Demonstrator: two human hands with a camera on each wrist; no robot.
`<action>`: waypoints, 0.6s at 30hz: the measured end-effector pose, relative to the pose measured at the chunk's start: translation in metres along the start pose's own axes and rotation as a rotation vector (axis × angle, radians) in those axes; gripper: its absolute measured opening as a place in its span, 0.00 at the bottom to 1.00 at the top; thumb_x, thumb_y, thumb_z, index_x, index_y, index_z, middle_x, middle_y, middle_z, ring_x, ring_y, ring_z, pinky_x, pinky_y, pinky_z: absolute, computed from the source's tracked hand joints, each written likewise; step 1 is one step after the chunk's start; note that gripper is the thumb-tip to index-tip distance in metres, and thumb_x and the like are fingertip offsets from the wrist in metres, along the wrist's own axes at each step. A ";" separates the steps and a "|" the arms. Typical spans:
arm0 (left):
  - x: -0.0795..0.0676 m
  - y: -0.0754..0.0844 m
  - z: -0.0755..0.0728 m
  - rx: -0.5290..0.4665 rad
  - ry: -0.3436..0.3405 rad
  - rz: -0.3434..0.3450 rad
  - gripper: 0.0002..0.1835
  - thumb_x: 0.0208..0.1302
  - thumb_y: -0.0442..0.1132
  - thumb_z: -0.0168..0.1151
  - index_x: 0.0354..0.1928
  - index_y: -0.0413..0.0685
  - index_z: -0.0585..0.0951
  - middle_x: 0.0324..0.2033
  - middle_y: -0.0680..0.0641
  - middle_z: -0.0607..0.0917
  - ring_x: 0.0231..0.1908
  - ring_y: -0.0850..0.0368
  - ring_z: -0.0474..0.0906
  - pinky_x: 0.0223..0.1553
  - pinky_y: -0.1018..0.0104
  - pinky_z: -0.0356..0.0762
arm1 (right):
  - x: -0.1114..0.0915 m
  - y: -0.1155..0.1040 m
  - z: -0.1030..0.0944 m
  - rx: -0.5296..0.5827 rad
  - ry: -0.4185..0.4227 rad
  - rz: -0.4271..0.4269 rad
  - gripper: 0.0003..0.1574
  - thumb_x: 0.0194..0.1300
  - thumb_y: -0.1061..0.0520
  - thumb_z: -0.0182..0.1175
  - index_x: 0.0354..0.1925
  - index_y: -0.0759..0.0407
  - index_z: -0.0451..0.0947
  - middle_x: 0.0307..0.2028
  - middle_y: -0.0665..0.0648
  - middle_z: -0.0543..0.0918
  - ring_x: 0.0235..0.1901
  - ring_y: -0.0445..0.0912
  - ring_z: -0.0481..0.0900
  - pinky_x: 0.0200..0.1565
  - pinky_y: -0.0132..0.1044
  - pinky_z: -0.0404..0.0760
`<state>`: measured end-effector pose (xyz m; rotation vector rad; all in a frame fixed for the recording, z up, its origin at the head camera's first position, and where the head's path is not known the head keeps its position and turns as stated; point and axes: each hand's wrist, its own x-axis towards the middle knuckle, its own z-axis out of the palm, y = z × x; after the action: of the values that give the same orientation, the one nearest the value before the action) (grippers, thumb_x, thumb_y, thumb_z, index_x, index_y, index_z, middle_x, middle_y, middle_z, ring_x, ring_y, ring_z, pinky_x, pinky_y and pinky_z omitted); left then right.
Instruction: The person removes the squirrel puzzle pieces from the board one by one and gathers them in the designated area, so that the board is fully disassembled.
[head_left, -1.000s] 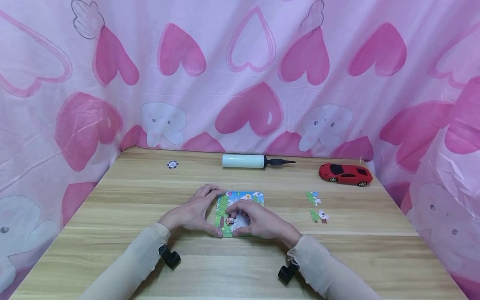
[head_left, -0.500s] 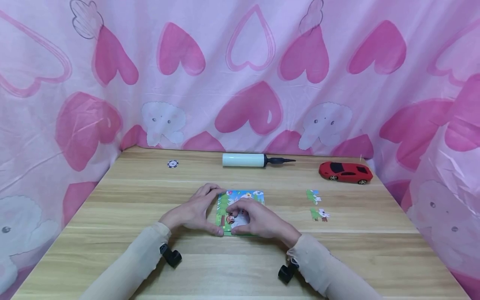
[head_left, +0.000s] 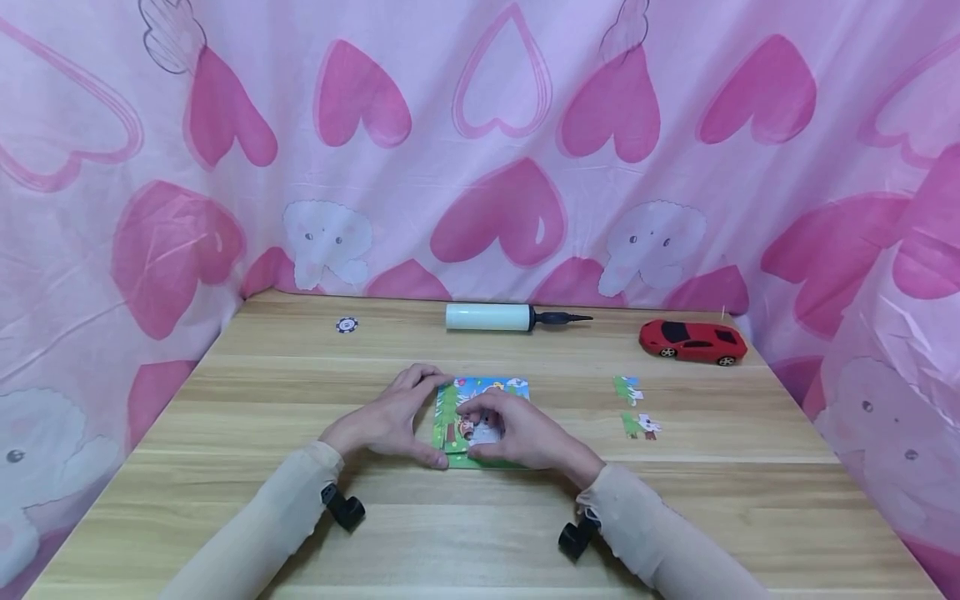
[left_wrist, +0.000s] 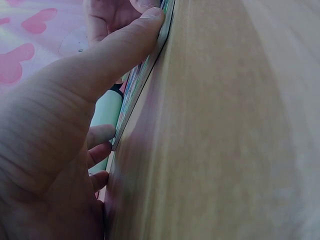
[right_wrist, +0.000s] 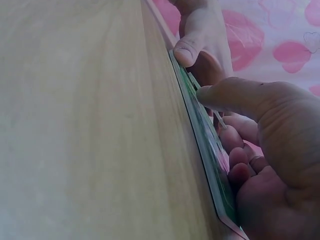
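Note:
A flat picture puzzle board point(head_left: 467, 462) with a green, blue and white cartoon scene lies mid-table in the head view. My left hand point(head_left: 390, 421) spans its left side, a nearly straight thumb on the near corner and fingertips at the far one. Over the picture, my right hand point(head_left: 525, 433) pinches a puzzle piece point(right_wrist: 192, 80) between thumb and fingers. In the right wrist view the piece is tilted up from the board; in the head view a thin gap shows along its near left edge. The right hand hides part of the picture.
Two loose puzzle pieces, one upper point(head_left: 628, 390) and one lower point(head_left: 641, 427), lie right of the board. Behind are a white hand pump point(head_left: 487, 317), a red toy car point(head_left: 693, 342) and a poker chip point(head_left: 347, 325). A pink heart-print curtain point(head_left: 495, 100) surrounds the table.
My right hand has shifted slightly, and the piece's near left edge has risen from the board, showing a gap. My left hand stays at the board's left side. The head view has tilted a little.

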<state>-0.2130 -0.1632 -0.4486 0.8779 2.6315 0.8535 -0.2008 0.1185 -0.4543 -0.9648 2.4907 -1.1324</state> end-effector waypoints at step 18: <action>0.001 -0.001 0.002 0.007 0.007 -0.008 0.72 0.46 0.71 0.88 0.89 0.53 0.61 0.82 0.45 0.59 0.82 0.41 0.55 0.83 0.34 0.59 | -0.009 -0.002 -0.040 0.121 0.070 0.083 0.35 0.72 0.54 0.77 0.74 0.41 0.81 0.60 0.47 0.82 0.56 0.55 0.77 0.56 0.46 0.83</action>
<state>-0.2136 -0.1623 -0.4513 0.8669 2.6437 0.8465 -0.2111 0.1470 -0.4260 -0.7947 2.4580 -1.2943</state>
